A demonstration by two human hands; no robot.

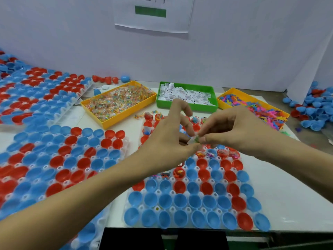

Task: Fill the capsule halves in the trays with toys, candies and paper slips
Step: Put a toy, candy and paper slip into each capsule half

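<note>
A white tray [281, 220] of red and blue capsule halves lies in front of me; its far rows hold toys, candy and slips, its near rows look bare inside. Above its middle, my left hand [171, 134] and my right hand [234, 130] meet. Both pinch a small bundle of paper slip and coloured pieces [195, 139] between thumb and fingertips. The yellow candy bin [93, 110], green bin of paper slips [187, 105] and yellow bin of plastic toys [232, 92] stand behind the tray.
More trays of capsule halves [54, 159] cover the left side, another at the far left [45, 94]. Loose capsule halves pile at the right [313, 109] and along the wall [108, 79]. A white wall with a paper notice [153, 13] closes the back.
</note>
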